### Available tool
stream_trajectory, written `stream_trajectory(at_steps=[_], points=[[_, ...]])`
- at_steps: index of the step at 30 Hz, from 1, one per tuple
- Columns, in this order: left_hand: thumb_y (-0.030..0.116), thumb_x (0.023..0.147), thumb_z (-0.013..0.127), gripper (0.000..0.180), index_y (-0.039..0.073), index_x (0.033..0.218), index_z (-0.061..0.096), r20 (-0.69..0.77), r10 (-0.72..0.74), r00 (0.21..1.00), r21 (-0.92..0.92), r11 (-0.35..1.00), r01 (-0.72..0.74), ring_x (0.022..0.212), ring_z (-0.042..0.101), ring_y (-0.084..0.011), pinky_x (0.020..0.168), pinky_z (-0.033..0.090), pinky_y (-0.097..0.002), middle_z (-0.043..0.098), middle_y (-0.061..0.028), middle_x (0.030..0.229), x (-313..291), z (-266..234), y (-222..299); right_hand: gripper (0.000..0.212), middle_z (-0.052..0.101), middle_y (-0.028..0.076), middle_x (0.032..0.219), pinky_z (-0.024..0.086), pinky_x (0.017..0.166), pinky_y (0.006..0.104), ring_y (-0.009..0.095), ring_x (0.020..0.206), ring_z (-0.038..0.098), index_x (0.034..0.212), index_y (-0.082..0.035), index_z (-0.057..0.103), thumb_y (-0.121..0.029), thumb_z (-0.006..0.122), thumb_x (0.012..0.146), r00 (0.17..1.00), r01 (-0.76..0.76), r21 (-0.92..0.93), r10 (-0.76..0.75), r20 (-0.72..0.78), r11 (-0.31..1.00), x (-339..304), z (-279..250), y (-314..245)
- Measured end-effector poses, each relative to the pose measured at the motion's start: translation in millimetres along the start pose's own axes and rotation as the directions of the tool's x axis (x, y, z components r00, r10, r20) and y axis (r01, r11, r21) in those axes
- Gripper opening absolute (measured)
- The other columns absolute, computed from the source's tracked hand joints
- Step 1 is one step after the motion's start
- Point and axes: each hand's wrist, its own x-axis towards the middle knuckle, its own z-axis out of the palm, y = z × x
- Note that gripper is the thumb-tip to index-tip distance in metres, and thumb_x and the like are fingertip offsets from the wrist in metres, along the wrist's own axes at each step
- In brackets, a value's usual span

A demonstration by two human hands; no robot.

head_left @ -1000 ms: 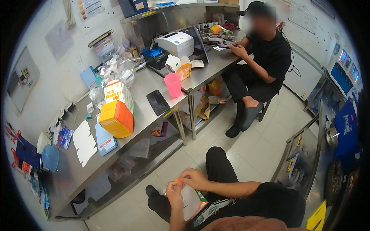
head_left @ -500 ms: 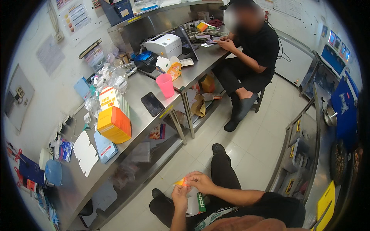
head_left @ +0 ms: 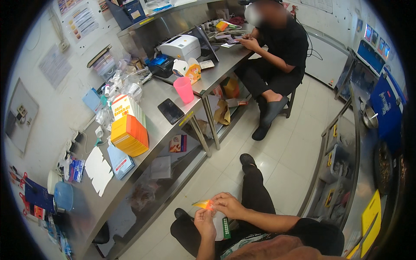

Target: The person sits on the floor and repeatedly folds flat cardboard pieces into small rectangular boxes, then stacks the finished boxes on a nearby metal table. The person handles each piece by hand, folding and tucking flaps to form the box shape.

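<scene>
Over my lap, my left hand (head_left: 205,223) and my right hand (head_left: 229,205) are close together, fingers closed on a small orange and yellow piece of card (head_left: 208,204). Its yellow end sticks out to the left, past my fingertips. Just beneath the hands a white panel with a green dotted edge (head_left: 225,228) rests against my lap; I cannot tell whether it belongs to the same piece. My fingers hide part of the card.
Left, a steel table (head_left: 149,102) bears stacked orange cartons (head_left: 130,135), a phone (head_left: 170,111), a pink cup (head_left: 184,90), a folded food box (head_left: 193,71) and a printer (head_left: 180,47). Another person (head_left: 277,56) sits ahead. On the right is a yellow cutting board (head_left: 371,223) with a knife.
The view has shifted slightly. My hands stay together on the card, and its yellow end now points farther out to the left. The other person remains seated.
</scene>
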Motion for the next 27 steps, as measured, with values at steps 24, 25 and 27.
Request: stream_trajectory(at_steps=[24, 25, 27], points=[[-0.004, 0.101, 0.063, 0.015, -0.001, 0.116, 0.062, 0.041, -0.153, 0.987, -0.186, 0.970, 0.158, 0.102, 0.070, -0.0214, 0.096, 0.058, -0.0398, 0.071, -0.0154, 0.115, 92.1, -13.6, 8.1, 0.019, 0.071, 0.009, 0.125, 0.047, 0.107, 0.0417, 0.031, 0.120, 0.062, 0.112, -0.011, 0.080, -0.016, 0.073, 0.096, 0.983, -0.049, -0.092, 0.064, 0.172, 0.995, 85.9, 19.3, 35.8], [-0.003, 0.102, 0.062, 0.015, 0.000, 0.116, 0.062, 0.065, -0.155, 0.986, -0.181, 0.970, 0.164, 0.105, 0.069, -0.0211, 0.098, 0.057, -0.0401, 0.070, -0.0142, 0.117, 96.7, -15.1, 9.8, 0.019, 0.071, 0.009, 0.125, 0.046, 0.108, 0.0418, 0.031, 0.121, 0.062, 0.112, -0.011, 0.080, -0.016, 0.072, 0.096, 0.984, -0.037, -0.105, 0.055, 0.171, 0.994, 90.6, 19.1, 34.1], [-0.002, 0.102, 0.062, 0.016, 0.003, 0.118, 0.062, 0.111, -0.155, 0.982, -0.167, 0.971, 0.172, 0.111, 0.068, -0.0203, 0.103, 0.054, -0.0407, 0.069, -0.0118, 0.122, 104.3, -18.0, 15.4, 0.018, 0.070, 0.009, 0.126, 0.046, 0.108, 0.0421, 0.031, 0.121, 0.061, 0.111, -0.011, 0.080, -0.015, 0.071, 0.096, 0.986, -0.025, -0.109, 0.043, 0.159, 0.994, 99.5, 20.4, 30.4]])
